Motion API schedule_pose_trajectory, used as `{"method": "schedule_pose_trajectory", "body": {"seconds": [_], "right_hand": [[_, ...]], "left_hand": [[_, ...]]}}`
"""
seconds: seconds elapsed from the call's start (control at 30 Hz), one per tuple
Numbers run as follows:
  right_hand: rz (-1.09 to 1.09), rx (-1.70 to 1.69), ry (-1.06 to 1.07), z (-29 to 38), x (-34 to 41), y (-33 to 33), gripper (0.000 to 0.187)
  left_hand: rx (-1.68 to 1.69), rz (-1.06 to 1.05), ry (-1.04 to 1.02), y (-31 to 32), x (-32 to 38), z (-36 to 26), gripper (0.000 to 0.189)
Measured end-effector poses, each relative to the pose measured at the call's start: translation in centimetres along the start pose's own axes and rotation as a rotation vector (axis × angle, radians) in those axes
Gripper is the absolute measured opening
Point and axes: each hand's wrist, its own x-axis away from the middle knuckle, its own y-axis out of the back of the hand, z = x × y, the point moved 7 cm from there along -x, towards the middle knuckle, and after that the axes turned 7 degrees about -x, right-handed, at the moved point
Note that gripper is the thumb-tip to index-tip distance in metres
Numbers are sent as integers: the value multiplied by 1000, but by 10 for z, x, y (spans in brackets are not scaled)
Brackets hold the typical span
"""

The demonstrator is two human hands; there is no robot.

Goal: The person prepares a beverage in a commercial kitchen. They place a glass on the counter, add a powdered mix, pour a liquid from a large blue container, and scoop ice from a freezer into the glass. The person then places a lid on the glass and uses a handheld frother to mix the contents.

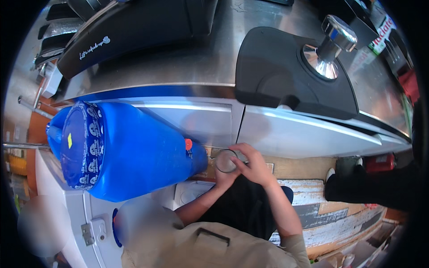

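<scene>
Both of my hands are around a clear drinking glass [226, 161], whose round rim faces up toward me. My right hand [253, 164] grips it from the right, with the thumb at the rim. From below and behind, my left hand [228, 181] supports it, partly hidden by the glass and the right hand. Just left of the glass stands a large blue plastic water container [144, 147] with a sealed cap [73, 144]. A red tap part [188, 144] shows low on its side. Whether the glass holds anything is hard to tell.
Above is a stainless steel counter [207, 67] with a black mat [271, 63], a chrome coffee tamper [325, 67] and a black appliance [134, 37]. White cabinet doors [301, 134] lie beneath. At right, another person's dark-trousered leg [368, 184] stands on the worn floor [305, 192].
</scene>
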Motion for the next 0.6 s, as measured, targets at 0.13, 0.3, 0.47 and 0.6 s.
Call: {"method": "schedule_pose_trajectory", "body": {"seconds": [0.13, 0.3, 0.47, 0.6], "right_hand": [[-84, 87, 99, -18, -33, -66, 37], [269, 225, 3, -51, -88, -161, 44], [256, 246, 19, -53, -103, -161, 31], [142, 214, 118, -49, -100, -161, 25]], "left_hand": [[100, -122, 352, 31, -7, 72, 52], [24, -142, 421, 55, -1, 142, 56], [29, -410, 369, 58, 8, 122, 68], [56, -292, 457, 63, -4, 170, 71]]}}
